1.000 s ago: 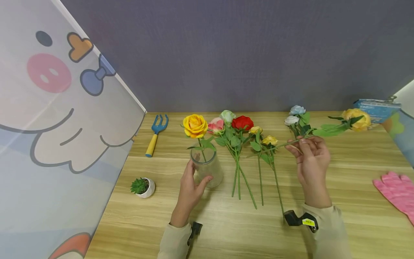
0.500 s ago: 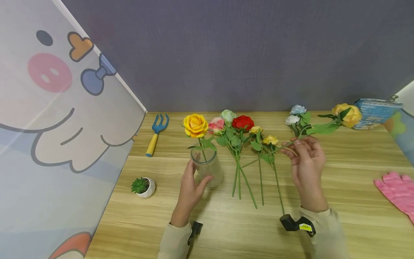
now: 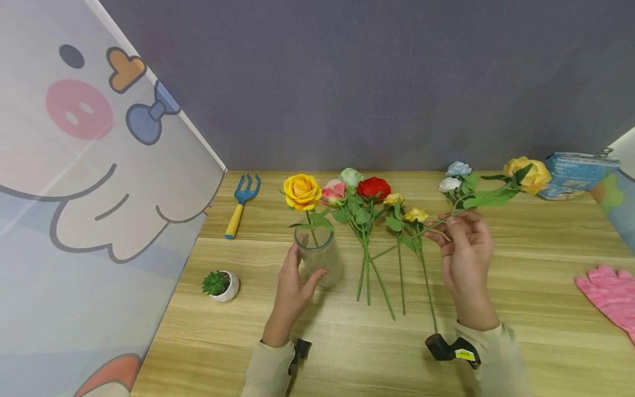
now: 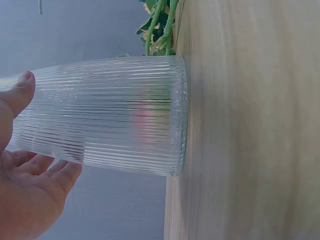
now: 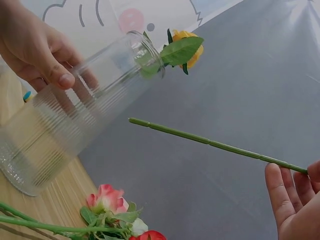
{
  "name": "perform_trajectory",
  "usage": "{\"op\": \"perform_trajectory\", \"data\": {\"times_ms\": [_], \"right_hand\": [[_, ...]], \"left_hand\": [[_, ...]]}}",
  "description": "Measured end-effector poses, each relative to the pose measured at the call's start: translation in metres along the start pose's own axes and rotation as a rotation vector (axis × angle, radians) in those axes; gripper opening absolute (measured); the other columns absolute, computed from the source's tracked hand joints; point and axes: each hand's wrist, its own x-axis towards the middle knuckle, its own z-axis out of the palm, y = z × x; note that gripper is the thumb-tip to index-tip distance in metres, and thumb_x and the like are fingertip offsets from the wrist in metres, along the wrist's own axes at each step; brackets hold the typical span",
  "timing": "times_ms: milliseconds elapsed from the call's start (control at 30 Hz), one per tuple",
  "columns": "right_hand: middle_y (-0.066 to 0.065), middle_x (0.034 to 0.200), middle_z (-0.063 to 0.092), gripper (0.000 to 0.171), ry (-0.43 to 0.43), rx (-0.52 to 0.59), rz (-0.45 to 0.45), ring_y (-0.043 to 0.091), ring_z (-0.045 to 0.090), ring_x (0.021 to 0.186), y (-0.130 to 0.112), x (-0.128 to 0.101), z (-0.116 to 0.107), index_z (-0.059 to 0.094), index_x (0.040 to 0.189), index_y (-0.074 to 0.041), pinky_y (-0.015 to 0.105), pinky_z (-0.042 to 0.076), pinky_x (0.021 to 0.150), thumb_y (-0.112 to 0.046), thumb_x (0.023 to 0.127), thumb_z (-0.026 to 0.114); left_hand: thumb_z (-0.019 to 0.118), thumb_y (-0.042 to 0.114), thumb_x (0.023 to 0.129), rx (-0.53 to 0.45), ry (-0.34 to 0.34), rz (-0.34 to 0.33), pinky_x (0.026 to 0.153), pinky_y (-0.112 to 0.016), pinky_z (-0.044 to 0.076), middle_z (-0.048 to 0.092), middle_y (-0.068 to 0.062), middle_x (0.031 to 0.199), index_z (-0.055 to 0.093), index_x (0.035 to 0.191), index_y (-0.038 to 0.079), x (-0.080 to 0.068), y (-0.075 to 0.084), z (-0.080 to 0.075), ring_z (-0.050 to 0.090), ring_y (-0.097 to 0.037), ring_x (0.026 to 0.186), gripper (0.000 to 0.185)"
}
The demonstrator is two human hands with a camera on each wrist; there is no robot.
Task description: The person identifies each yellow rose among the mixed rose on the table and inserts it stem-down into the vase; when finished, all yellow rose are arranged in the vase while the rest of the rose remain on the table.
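A clear ribbed glass vase (image 3: 328, 269) stands upright on the table, and my left hand (image 3: 291, 295) grips its side. One bright yellow rose (image 3: 302, 192) rises out of it, leaves at the rim. My right hand (image 3: 468, 267) pinches the green stem of a pale yellow artificial flower (image 3: 528, 175) between thumb and fingers. Its bloom points to the upper right and the bare stem end points left, toward the vase. In the right wrist view that stem (image 5: 210, 143) is in the air, apart from the vase (image 5: 100, 105). Thumb and fingers lie on opposite sides of the glass (image 4: 110, 112) in the left wrist view.
Red (image 3: 374, 188), pink (image 3: 333, 191), pale green and small yellow flowers lie between my hands. Blue and white flowers (image 3: 450, 184) lie behind the right hand. A toy garden fork (image 3: 237, 215) and potted succulent (image 3: 226, 288) sit left; a pink glove (image 3: 607, 295) and blue packet (image 3: 577, 173) right.
My right hand has moved left and slightly toward me, carrying the pale yellow flower, so its stem end is nearer the vase. My left hand and the vase have stayed in place.
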Motion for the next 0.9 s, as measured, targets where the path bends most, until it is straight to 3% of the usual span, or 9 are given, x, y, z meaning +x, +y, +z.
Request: {"op": "perform_trajectory", "data": {"times_ms": [267, 500, 900], "right_hand": [[0.02, 0.093, 0.067, 0.009, -0.04, -0.009, -0.021, 0.027, 0.074, 0.077, 0.003, -0.003, 0.006, 0.054, 0.104, 0.008, 0.031, 0.066, 0.066, 0.015, 0.101, 0.049], [0.023, 0.093, 0.068, 0.009, -0.071, 0.068, -0.021, 0.03, 0.074, 0.079, 0.004, -0.008, 0.011, 0.053, 0.105, 0.011, 0.035, 0.066, 0.066, 0.018, 0.101, 0.047], [0.02, 0.093, 0.07, 0.007, -0.1, 0.047, -0.066, 0.028, 0.074, 0.08, 0.005, -0.015, 0.022, 0.054, 0.104, 0.01, 0.033, 0.066, 0.067, 0.015, 0.102, 0.048]], "left_hand": [[0.083, 0.006, 0.087, 0.001, -0.001, 0.004, 0.113, -0.06, 0.043, 0.044, -0.029, 0.153, 0.031, 0.154, -0.008, 0.0, -0.001, -0.001, 0.05, -0.047, 0.138, 0.086], [0.082, 0.007, 0.088, 0.001, -0.003, -0.003, 0.114, -0.059, 0.042, 0.044, -0.029, 0.154, 0.031, 0.155, -0.007, 0.0, -0.001, -0.002, 0.048, -0.046, 0.139, 0.085], [0.082, 0.003, 0.086, 0.003, 0.002, 0.018, 0.114, -0.058, 0.042, 0.042, -0.031, 0.154, 0.03, 0.154, -0.01, -0.001, 0.001, 0.0, 0.048, -0.048, 0.139, 0.086]]}}
